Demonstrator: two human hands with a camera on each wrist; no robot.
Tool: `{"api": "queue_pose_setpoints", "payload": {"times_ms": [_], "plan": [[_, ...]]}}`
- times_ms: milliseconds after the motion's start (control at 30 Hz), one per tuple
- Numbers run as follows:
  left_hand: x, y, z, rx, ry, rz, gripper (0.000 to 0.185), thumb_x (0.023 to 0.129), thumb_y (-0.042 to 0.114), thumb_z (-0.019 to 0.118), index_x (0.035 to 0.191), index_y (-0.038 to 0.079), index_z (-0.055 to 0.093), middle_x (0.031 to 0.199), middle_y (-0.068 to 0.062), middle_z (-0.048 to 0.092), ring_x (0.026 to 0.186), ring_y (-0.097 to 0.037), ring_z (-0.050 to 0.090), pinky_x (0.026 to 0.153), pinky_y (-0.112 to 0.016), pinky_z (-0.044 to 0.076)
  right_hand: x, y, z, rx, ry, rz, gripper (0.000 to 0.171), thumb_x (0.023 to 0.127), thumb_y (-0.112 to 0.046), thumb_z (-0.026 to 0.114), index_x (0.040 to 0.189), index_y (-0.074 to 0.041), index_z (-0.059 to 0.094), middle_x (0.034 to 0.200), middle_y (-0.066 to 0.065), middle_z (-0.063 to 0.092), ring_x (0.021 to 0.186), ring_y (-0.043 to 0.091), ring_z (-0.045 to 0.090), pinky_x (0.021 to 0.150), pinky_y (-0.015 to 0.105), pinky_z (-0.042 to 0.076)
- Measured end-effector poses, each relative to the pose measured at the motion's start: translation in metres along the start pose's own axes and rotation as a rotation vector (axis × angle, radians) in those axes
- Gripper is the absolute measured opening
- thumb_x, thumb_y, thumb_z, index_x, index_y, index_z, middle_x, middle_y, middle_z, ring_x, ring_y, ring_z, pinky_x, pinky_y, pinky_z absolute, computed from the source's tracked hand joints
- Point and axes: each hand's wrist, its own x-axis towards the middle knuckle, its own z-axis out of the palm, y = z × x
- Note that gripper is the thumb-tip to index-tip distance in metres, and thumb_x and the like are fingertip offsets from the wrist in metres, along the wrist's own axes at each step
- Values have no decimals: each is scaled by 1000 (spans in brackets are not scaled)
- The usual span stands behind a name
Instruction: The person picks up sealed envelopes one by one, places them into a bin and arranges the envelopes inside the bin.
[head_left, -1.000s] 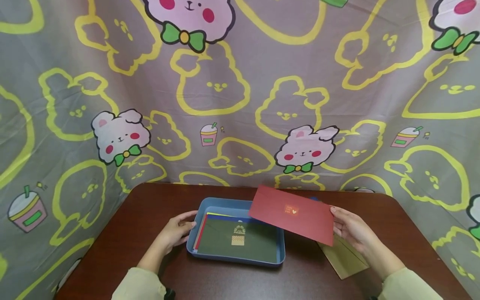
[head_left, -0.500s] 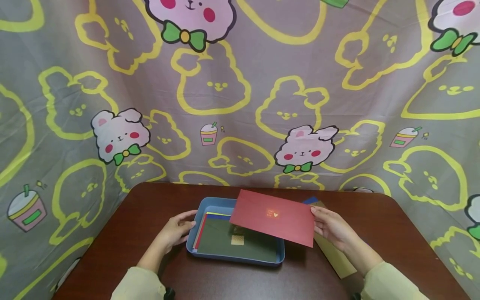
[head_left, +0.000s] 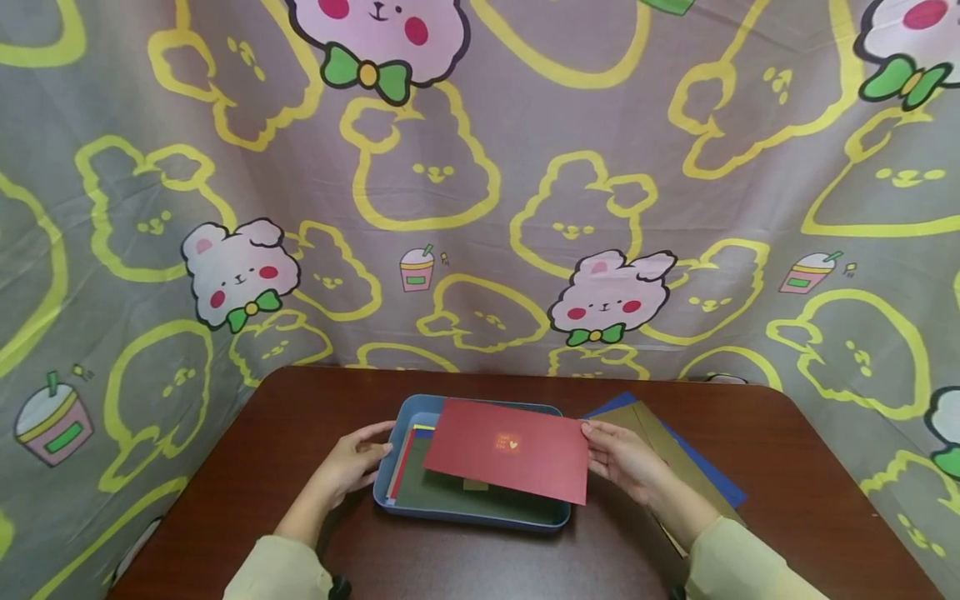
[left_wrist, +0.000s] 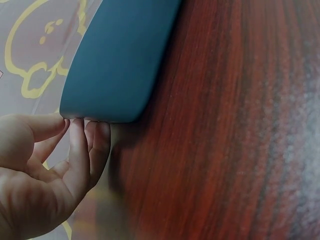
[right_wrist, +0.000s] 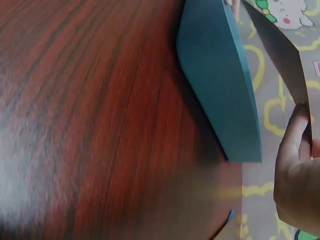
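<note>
My right hand pinches the right edge of a red envelope with small gold print and a heart. The envelope is held tilted over a blue tray, covering much of it from the head view. Under it in the tray lies a dark green sheet with a pale print, over others with red, yellow and blue edges. At the tray's left end, my left hand touches the outer wall with its fingertips. In the right wrist view the envelope's dark underside stands above the tray rim.
Right of the tray, partly under my right forearm, lie a tan envelope and a blue one. All stand on a dark brown wooden table. Behind it hangs a patterned cloth with rabbit drawings.
My right hand has carried the red envelope leftward and lower, over the tray, uncovering more of the tan and blue ones on the right. My left hand has stayed at the tray's end.
</note>
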Motion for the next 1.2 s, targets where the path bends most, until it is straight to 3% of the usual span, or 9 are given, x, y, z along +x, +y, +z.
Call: {"api": "queue_pose_setpoints", "payload": {"times_ms": [167, 267, 567, 867, 1033, 1200], "plan": [[0, 0, 0, 2, 7, -6, 44, 104, 9, 60, 148, 4, 52, 114, -17, 70, 98, -23, 67, 76, -38, 58, 4, 5, 11, -20, -4, 19, 30, 111, -17, 48, 132, 1, 58, 103, -1, 72, 94, 11, 69, 85, 27, 56], [0, 0, 0, 12, 8, -9, 45, 104, 10, 60, 148, 4, 52, 115, -17, 70, 98, -24, 67, 76, -38, 58, 5, 7, 16, -19, -6, 30, 36, 110, -17, 48, 137, 6, 54, 104, 0, 72, 94, 11, 69, 86, 27, 56], [1, -1, 0, 6, 4, -6, 45, 104, 10, 61, 148, 4, 52, 113, -16, 70, 95, -23, 68, 75, -37, 58, 13, 11, 28, -65, -3, 37, 37, 110, -17, 48, 136, 10, 51, 101, 0, 72, 93, 10, 68, 85, 28, 56], [2, -2, 0, 14, 4, -12, 46, 104, 10, 62, 148, 4, 52, 116, -19, 69, 98, -25, 68, 77, -39, 58, 18, 13, 36, -110, 2, 43, 28, 107, -13, 53, 125, 7, 59, 94, 0, 72, 84, 11, 70, 79, 28, 57], [2, -2, 0, 5, -1, -4, 46, 104, 10, 61, 148, 4, 52, 117, -20, 69, 98, -24, 68, 76, -38, 58, 18, 6, 33, -240, 18, 6, 43, 104, -8, 59, 135, 21, 50, 98, 7, 73, 82, 12, 70, 77, 29, 59], [2, -3, -1, 12, 11, -9, 44, 104, 10, 61, 148, 5, 53, 115, -17, 70, 96, -23, 67, 75, -36, 58, 16, -5, 27, -445, 6, -66, 45, 103, -5, 60, 136, 23, 48, 108, 27, 71, 85, 21, 72, 77, 33, 60]]}}
